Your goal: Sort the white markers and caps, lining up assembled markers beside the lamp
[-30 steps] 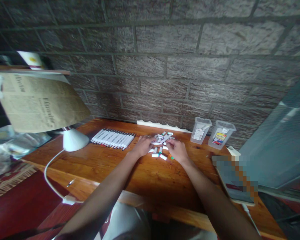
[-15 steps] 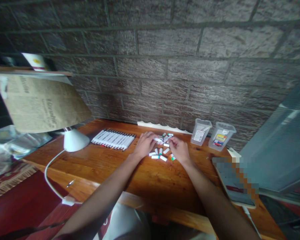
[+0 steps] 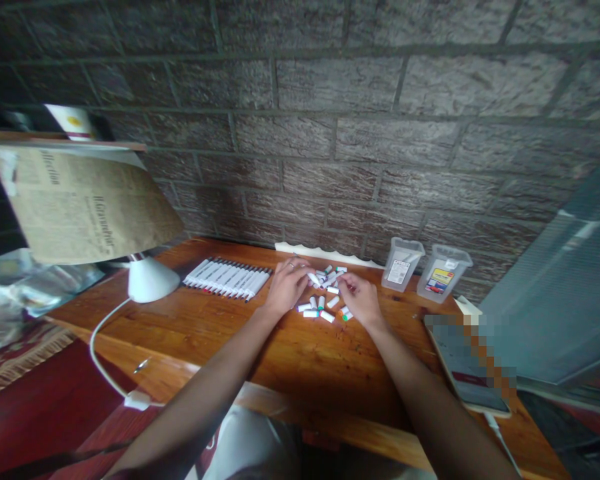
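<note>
A loose pile of several white marker caps (image 3: 325, 293) with coloured ends lies on the wooden desk (image 3: 290, 347) near the brick wall. My left hand (image 3: 286, 287) rests at the pile's left edge, fingers curled, pinching a white cap at its fingertips. On the pile's right side, my right hand (image 3: 361, 297) has its fingers bent together over the caps; what it holds is hidden. A neat row of white markers (image 3: 227, 277) lies to the left of my left hand.
Two clear plastic boxes (image 3: 403, 263) (image 3: 443, 272) stand at the back right. A white lamp base (image 3: 151, 280) with its cord sits at the left under a paper shade (image 3: 85, 207). A tablet-like device (image 3: 473, 363) lies near the desk's right edge. A white strip (image 3: 325, 254) runs along the wall.
My left hand has shifted slightly up toward the wall with a cap pinched in its fingers. My right hand stays over the pile's right side.
</note>
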### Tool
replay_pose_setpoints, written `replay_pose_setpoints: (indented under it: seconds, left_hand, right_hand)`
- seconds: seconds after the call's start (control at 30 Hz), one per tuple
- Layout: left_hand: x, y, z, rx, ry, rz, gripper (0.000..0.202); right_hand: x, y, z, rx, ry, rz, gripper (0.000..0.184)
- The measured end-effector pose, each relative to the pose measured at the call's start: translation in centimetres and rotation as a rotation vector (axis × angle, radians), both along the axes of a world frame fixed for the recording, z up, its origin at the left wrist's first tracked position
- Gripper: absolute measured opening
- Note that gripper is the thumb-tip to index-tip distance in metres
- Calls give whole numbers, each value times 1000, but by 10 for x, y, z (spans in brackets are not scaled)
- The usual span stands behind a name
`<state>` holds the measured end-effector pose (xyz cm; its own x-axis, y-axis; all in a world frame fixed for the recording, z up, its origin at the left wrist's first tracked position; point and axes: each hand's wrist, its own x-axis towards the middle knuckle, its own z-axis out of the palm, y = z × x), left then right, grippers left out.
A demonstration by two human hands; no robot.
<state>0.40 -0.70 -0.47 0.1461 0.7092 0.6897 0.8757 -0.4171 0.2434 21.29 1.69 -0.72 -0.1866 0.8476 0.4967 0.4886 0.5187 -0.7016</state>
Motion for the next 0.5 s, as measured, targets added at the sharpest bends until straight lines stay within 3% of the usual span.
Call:
replay_pose_setpoints:
  seconds: [0.3,0.5]
  left_hand:
    - [5,-4,4,9,94,-148,22]
    - [7,-5,7,52,113,-174,19]
  right_hand:
    - [-8,-5,0,-155,152,330,26]
    - [-10,-3,-4,-187,193,363,25]
